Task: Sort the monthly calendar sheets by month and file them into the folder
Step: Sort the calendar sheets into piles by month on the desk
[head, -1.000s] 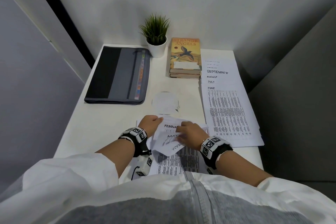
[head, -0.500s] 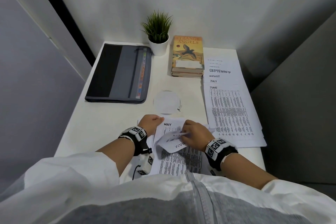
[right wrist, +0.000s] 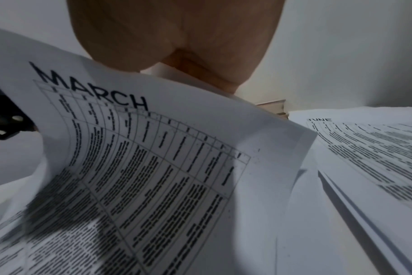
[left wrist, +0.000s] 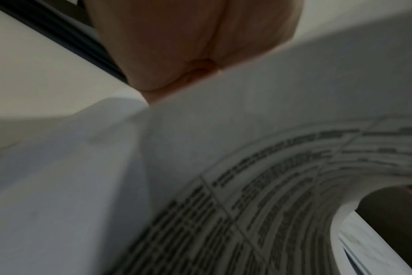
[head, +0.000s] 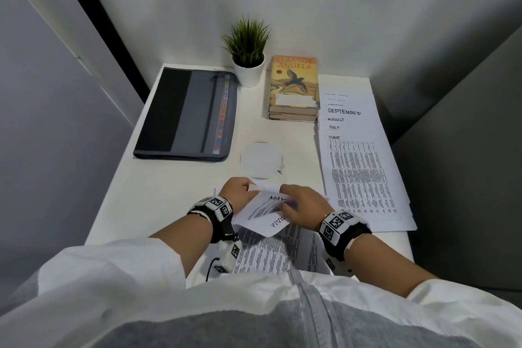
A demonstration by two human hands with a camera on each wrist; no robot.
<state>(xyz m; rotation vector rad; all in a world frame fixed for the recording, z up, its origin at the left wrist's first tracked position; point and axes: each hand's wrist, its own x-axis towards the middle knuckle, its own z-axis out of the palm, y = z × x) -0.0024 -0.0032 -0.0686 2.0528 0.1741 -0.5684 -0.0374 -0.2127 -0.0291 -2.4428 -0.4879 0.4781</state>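
1. Head view: both hands work the near stack of calendar sheets point(head: 271, 251) at the bench point(head: 175, 183) edge. The left hand point(head: 238, 192) pinches the top corner; the right hand point(head: 300, 207) curls over the bent-back MAY sheet point(head: 264, 207). The sorted pile point(head: 361, 175), JUNE on top, lies to the right; the folder point(head: 186, 116) lies zipped, far left.
2. Left wrist view: blurred; a fingertip point(left wrist: 176, 81) presses a curved sheet's edge.
3. Right wrist view: fingers point(right wrist: 176, 46) grasp the arched MARCH sheet point(right wrist: 153, 158). Bent this sharply, it could crease, or two sheets could lift together and land out of order.
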